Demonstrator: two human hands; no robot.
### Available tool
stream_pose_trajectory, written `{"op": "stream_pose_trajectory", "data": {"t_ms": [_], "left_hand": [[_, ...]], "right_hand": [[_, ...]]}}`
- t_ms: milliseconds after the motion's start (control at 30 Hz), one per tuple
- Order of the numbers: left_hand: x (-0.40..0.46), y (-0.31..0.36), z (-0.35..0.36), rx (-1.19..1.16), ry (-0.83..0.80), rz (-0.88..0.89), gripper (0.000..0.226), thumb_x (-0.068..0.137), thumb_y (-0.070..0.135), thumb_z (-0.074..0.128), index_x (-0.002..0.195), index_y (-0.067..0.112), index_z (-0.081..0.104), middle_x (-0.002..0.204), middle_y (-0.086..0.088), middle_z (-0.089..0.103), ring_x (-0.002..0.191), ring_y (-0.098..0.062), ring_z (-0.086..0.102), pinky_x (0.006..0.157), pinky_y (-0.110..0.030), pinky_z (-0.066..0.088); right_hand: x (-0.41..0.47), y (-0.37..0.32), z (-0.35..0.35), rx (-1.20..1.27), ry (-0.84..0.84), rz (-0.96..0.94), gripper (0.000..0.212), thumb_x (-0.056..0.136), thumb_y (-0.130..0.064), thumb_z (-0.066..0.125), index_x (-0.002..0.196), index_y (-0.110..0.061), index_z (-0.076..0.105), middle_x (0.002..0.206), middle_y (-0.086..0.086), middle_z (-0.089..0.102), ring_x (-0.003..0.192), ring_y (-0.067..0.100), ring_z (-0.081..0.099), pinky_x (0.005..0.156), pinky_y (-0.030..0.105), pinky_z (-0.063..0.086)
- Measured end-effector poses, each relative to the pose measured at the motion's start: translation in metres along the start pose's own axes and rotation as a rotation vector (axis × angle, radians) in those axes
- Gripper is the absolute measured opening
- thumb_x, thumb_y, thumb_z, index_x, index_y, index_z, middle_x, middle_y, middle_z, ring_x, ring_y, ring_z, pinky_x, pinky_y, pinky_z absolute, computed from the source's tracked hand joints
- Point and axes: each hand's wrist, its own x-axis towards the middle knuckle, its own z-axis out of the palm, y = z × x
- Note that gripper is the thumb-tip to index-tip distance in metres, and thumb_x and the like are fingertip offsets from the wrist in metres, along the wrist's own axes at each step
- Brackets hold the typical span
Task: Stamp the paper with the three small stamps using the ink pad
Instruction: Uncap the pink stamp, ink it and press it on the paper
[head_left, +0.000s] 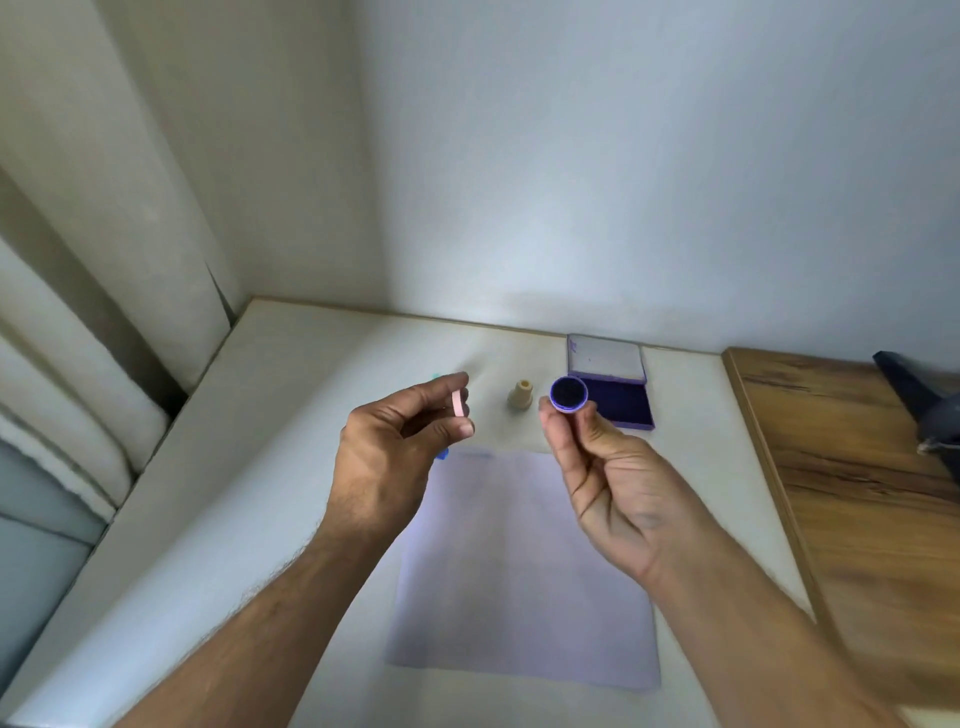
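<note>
Paper (524, 571): pale sheet lying flat on the white desk (291, 467) nearest you, long side running away from you.
Right hand (602, 467): your fingers are closed around a small round stamp (569, 395); its dark inked face, ringed in purple, is tipped up toward you.
Left hand (395, 441): pinching a thin pink cap (458, 404) on edge.
Beige stamp (521, 397): stands upright beyond the paper.
Ink pad (615, 389): open, lid raised at the back, near the wall.
</note>
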Motion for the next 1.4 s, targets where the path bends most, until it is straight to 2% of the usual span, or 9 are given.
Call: {"op": "stream_pose_trajectory", "data": {"t_ms": [200,400,500,633,733,867,1100,1233,1400], "left_hand": [[0.012,0.000,-0.006,-0.002,0.019,0.012,0.034,0.084,-0.005,0.071,0.106,0.021,0.074,0.097,0.001,0.078,0.089,-0.005,0.072,0.077,-0.009,0.051],[0.015,0.003,-0.031,0.111,-0.104,0.028,0.037,0.080,-0.007,0.073,0.098,0.025,0.076,0.095,0.005,0.079,0.094,-0.008,0.073,0.089,-0.020,0.055],[0.014,0.000,-0.045,0.219,-0.156,0.002,0.033,0.078,-0.003,0.076,0.099,0.022,0.077,0.094,0.001,0.078,0.096,-0.012,0.073,0.093,-0.024,0.054],[0.014,-0.007,-0.053,0.372,-0.180,-0.031,0.033,0.078,0.006,0.080,0.101,0.029,0.077,0.094,0.012,0.078,0.093,-0.002,0.072,0.089,-0.020,0.052],[0.013,-0.013,-0.050,0.440,-0.198,-0.038,0.033,0.079,0.008,0.079,0.102,0.031,0.076,0.092,0.013,0.077,0.088,0.003,0.071,0.081,-0.013,0.050],[0.013,-0.016,-0.047,0.527,-0.201,-0.046,0.031,0.080,0.014,0.078,0.104,0.033,0.075,0.088,0.016,0.076,0.084,0.006,0.070,0.076,-0.010,0.048],[0.016,-0.017,-0.047,0.517,-0.209,-0.093,0.028,0.079,0.017,0.079,0.103,0.032,0.075,0.088,0.015,0.076,0.083,0.007,0.070,0.079,-0.011,0.050],[0.016,-0.019,-0.043,0.544,-0.223,-0.101,0.029,0.079,0.019,0.079,0.104,0.033,0.074,0.090,0.015,0.075,0.085,0.007,0.069,0.078,-0.011,0.050],[0.018,-0.021,-0.043,0.572,-0.202,-0.099,0.029,0.078,0.022,0.080,0.105,0.032,0.074,0.089,0.015,0.075,0.084,0.007,0.069,0.075,-0.009,0.050]], "right_hand": [[0.003,0.019,0.003,0.018,-0.078,0.095,0.043,0.070,0.001,0.067,0.113,0.007,0.066,0.114,0.015,0.072,0.088,0.022,0.075,0.065,0.024,0.061],[0.004,0.024,0.002,-0.095,-0.100,0.042,0.025,0.086,-0.001,0.059,0.109,0.002,0.069,0.097,0.009,0.076,0.080,0.019,0.075,0.067,0.026,0.061],[0.011,0.029,-0.003,-0.299,-0.039,-0.131,0.021,0.089,-0.004,0.062,0.108,-0.001,0.071,0.090,0.009,0.075,0.074,0.019,0.071,0.067,0.028,0.060],[0.017,0.042,-0.004,-0.758,0.051,-0.433,0.021,0.089,-0.010,0.069,0.110,-0.011,0.072,0.084,0.000,0.078,0.082,0.013,0.073,0.077,0.032,0.061],[0.022,0.057,-0.007,-1.087,0.110,-0.609,0.027,0.083,-0.023,0.077,0.109,-0.023,0.074,0.091,-0.009,0.077,0.088,0.001,0.071,0.083,0.015,0.053],[0.028,0.073,-0.010,-1.357,0.101,-0.834,0.031,0.084,-0.022,0.077,0.114,-0.019,0.073,0.098,-0.008,0.071,0.089,-0.004,0.064,0.072,-0.004,0.042],[0.035,0.086,-0.015,-1.549,0.125,-0.979,0.026,0.087,-0.023,0.073,0.112,-0.017,0.072,0.102,-0.002,0.072,0.088,0.008,0.067,0.075,0.005,0.051],[0.038,0.090,-0.012,-1.625,0.140,-0.996,0.027,0.087,-0.021,0.073,0.113,-0.013,0.072,0.103,0.002,0.071,0.090,0.013,0.067,0.079,0.025,0.059],[0.042,0.092,-0.012,-1.669,0.171,-0.963,0.028,0.087,-0.024,0.073,0.113,-0.014,0.071,0.102,0.002,0.071,0.088,0.012,0.067,0.078,0.018,0.051]]}}
